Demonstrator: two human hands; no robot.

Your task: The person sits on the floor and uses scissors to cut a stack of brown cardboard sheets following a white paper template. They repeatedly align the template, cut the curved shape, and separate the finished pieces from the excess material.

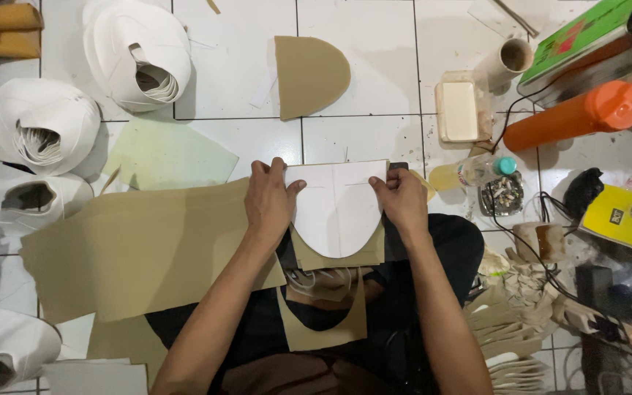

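Note:
My left hand (270, 199) and my right hand (402, 197) both grip a white tongue-shaped paper piece (338, 208), one at each upper corner. The piece lies on a small stack of tan pieces of the same shape (334, 258), held over my lap. A large tan sheet (140, 249) with a cut-out notch spreads out under my left forearm. Another tan tongue-shaped piece (307, 73) lies alone on the white tiled floor (360, 44) beyond my hands.
Rolls of white cut pieces (140, 55) (42, 124) sit at far left. At right are an orange bottle (576, 117), a cream box (461, 110), a small clear bottle (477, 172), a yellow book (627, 219), cables and stacked tan cut-outs (513, 329).

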